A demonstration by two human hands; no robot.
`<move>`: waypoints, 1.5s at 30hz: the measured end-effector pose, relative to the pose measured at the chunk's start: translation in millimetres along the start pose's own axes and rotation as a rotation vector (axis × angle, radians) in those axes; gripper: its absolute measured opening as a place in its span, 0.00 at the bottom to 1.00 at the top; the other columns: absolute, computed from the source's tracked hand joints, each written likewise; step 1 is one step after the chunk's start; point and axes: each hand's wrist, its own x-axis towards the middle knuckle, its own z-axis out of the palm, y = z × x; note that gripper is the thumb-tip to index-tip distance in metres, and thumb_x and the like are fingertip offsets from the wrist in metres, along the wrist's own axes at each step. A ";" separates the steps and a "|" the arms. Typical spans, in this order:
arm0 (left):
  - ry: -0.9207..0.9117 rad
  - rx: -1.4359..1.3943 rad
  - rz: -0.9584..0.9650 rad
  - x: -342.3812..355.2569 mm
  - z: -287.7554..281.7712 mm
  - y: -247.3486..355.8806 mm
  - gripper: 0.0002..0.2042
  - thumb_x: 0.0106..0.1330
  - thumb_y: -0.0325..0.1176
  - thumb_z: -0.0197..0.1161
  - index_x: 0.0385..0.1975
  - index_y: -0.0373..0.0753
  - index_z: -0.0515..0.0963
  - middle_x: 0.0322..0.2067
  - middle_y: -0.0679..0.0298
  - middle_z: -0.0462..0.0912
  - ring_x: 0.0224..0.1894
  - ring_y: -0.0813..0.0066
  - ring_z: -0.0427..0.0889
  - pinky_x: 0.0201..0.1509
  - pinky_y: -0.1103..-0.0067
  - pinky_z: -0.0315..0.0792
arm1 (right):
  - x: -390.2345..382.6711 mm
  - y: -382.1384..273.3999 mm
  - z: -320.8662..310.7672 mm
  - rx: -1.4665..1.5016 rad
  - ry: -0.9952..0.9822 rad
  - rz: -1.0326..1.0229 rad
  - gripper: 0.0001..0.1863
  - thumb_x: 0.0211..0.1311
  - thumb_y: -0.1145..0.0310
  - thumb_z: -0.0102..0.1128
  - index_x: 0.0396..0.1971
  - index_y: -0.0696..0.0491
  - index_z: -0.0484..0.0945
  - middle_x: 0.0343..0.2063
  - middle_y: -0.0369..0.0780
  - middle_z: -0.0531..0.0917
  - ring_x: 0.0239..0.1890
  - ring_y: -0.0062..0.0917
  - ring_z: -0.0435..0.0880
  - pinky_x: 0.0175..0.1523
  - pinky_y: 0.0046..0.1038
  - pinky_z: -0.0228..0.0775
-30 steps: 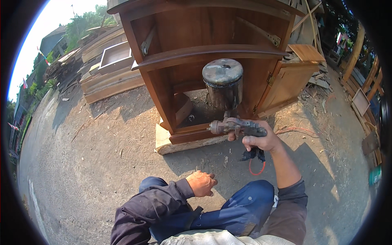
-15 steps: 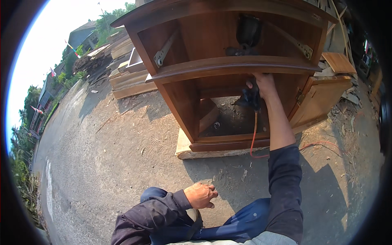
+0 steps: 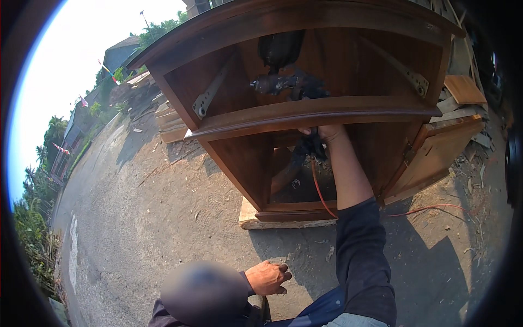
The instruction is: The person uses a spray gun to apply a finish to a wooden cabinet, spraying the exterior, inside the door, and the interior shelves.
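Observation:
Reaching into the dark brown wooden cabinet point(image 3: 305, 24), my right hand point(image 3: 324, 133) grips a dirty metal spray gun point(image 3: 275, 84) from below the middle rail point(image 3: 376, 106). The gun's body and cup point(image 3: 280, 46) show in the upper opening, the nozzle pointing left. A red hose point(image 3: 321, 191) hangs down from the handle through the lower opening. My left hand point(image 3: 267, 278) hangs empty over the ground near my knee, its fingers loosely bent and apart.
An open door point(image 3: 425, 158) sticks out at the cabinet's right. The cabinet stands on a pale plank point(image 3: 248, 215) on dirty ground. Wood stacks point(image 3: 169, 122) lie behind left, loose boards point(image 3: 463, 87) at right. A paved road point(image 3: 92, 191) runs along the left, with plants point(image 3: 32, 245) beside it.
My right hand with the spray gun has moved forward into the cabinet, then the gun shifted left. The cabinet looms larger in view. My left hand stays low near my knee.

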 end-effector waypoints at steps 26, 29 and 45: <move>0.026 -0.014 0.002 -32.1 -20.2 1.0 0.25 0.76 0.53 0.58 0.59 0.36 0.76 0.50 0.54 0.78 0.52 0.56 0.81 0.59 0.61 0.74 | 66.3 17.1 37.6 -0.380 0.608 -0.195 0.12 0.65 0.65 0.72 0.46 0.52 0.84 0.34 0.36 0.89 0.32 0.18 0.86 0.35 0.23 0.75; -0.005 -0.018 -0.005 -29.2 -20.6 1.3 0.26 0.75 0.53 0.59 0.59 0.36 0.76 0.52 0.54 0.78 0.53 0.55 0.81 0.60 0.61 0.74 | 46.9 6.4 45.8 -0.227 0.484 -0.123 0.15 0.66 0.64 0.72 0.48 0.53 0.84 0.38 0.38 0.89 0.35 0.21 0.88 0.38 0.25 0.79; 0.098 0.005 0.102 -6.6 -15.4 -4.4 0.25 0.71 0.51 0.63 0.54 0.34 0.78 0.48 0.52 0.81 0.49 0.54 0.85 0.53 0.60 0.79 | 28.8 10.4 30.0 0.002 0.364 0.004 0.14 0.69 0.65 0.68 0.49 0.56 0.82 0.38 0.39 0.89 0.37 0.22 0.89 0.38 0.28 0.85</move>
